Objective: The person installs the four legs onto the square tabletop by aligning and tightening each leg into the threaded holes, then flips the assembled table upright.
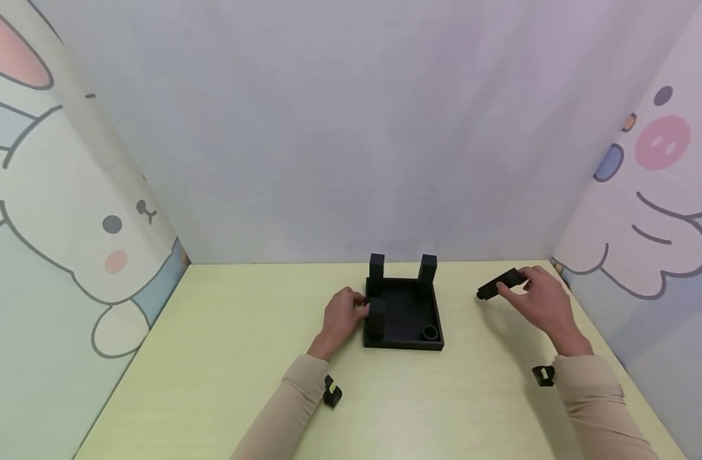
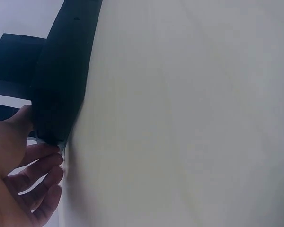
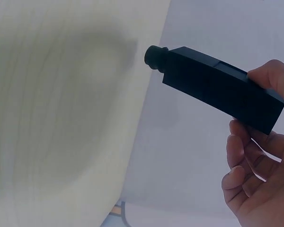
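A shallow black square base [image 1: 406,313] lies on the table with its raised rim up. Black legs stand upright at three of its corners, among them the near-left leg [image 1: 376,319]. A round socket [image 1: 429,333] shows at the near-right corner. My left hand [image 1: 342,316] grips the base's left side, thumb and fingers at its edge [image 2: 61,80]. To the right, my right hand [image 1: 543,306] pinches a loose black leg [image 3: 222,87] by one end, above the table. Its round, ridged peg [image 3: 156,57] points left, away from the hand.
The pale yellow table [image 1: 241,358] meets a plain light back wall [image 1: 328,160]. Cartoon-printed side panels stand left [image 1: 69,223] and right [image 1: 662,211]. Each wrist wears a small black camera, the left one [image 1: 332,391] and the right one [image 1: 543,375].
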Tool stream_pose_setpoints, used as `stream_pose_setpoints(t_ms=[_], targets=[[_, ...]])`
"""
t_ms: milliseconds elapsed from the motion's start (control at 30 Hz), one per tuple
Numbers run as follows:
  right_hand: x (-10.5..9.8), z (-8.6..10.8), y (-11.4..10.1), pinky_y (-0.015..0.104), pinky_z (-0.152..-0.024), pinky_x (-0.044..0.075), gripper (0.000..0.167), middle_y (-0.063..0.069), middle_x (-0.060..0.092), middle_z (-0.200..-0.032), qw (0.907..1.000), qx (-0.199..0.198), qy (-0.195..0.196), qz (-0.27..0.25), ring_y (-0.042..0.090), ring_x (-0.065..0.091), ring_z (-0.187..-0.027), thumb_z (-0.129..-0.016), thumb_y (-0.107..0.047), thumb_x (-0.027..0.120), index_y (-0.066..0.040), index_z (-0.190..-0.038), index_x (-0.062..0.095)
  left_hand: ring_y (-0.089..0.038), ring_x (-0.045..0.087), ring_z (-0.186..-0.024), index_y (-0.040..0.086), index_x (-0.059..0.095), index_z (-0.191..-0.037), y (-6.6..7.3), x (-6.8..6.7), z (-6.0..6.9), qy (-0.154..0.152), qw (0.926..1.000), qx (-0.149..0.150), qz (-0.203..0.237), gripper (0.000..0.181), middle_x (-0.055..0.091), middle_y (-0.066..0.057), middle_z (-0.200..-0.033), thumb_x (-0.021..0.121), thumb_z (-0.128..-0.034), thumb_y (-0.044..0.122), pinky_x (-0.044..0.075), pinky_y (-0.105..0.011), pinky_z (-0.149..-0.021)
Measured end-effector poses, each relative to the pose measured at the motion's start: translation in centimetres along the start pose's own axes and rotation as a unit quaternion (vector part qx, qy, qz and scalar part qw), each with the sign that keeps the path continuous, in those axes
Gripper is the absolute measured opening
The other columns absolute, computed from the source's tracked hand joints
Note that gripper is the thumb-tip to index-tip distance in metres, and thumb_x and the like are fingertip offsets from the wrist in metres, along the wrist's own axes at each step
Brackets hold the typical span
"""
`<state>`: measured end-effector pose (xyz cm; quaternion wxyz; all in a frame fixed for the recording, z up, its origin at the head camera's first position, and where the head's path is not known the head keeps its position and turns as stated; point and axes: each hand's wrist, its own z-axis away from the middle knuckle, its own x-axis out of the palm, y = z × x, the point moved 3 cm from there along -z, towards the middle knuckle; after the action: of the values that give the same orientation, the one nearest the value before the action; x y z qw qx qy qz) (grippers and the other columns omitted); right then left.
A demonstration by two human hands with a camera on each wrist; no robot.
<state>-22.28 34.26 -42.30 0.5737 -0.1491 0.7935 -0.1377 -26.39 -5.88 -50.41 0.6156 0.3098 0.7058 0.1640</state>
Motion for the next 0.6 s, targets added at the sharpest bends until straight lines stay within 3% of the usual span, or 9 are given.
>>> stream_pose_setpoints(t_ms=[300,600], targets=[[-0.2,0.0,-3.1,0.033,-0.067,0.040,0.037,0.017,0.068,-0.099,0.9986,-0.045,-0.012,-0.025,0.028,0.060,-0.083,-0.089,-0.039,0.075,-0.004,-0.098,0.069,-0.014,0.061,-0.078,0.007,0.081,-0.093,0.1,-0.1,0.0,0.003,1.0000,0.005,0.001,0.024,0.075,-0.006,-0.091,0.077,-0.0891,0.030,0.052,-0.030,-0.069],[-0.3,-0.1,-5.8,0.030,-0.066,0.038,0.026,0.006,0.064,-0.088,0.9934,-0.100,-0.028,-0.049,0.017,0.053,-0.077,-0.086,-0.035,0.079,-0.012,-0.092,0.068,-0.013,0.059,-0.076,0.007,0.081,-0.093,0.2,-0.2,0.1,0.003,0.9999,0.008,0.006,0.022,0.075,-0.006,-0.090,0.076,-0.0891,0.029,0.049,-0.028,-0.066]])
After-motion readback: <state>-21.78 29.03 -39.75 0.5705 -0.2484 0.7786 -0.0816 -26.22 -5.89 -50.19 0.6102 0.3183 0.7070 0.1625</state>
